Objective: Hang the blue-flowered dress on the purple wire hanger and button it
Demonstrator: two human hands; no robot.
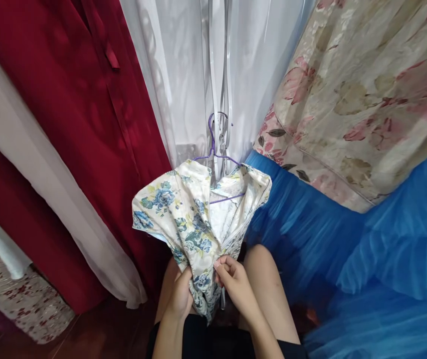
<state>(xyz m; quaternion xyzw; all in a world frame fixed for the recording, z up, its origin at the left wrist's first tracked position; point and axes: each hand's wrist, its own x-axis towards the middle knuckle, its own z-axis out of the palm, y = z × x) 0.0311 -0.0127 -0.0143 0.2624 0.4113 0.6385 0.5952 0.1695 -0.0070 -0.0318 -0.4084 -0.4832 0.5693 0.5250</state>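
Observation:
A cream blouse (198,214) with blue flowers and yellow-green leaves hangs in front of me on a purple wire hanger (213,144). Its front falls open at the neck, where the hanger's lower bar shows. My left hand (180,294) is closed around the lower left side of the blouse, its fingertips partly behind the cloth. With thumb and fingers pinched, my right hand (233,280) grips the front edge of the blouse, just below the neck opening. The lower part of the blouse bunches between my hands, above my lap.
Dark red cloth (131,124) and a pale sheer panel (67,159) hang at the left. White fabric with straps (183,75) hangs behind the hanger. At the right are a pink-flowered garment (348,109) and blue ruffled tulle (348,249). My knees (264,279) flank the blouse.

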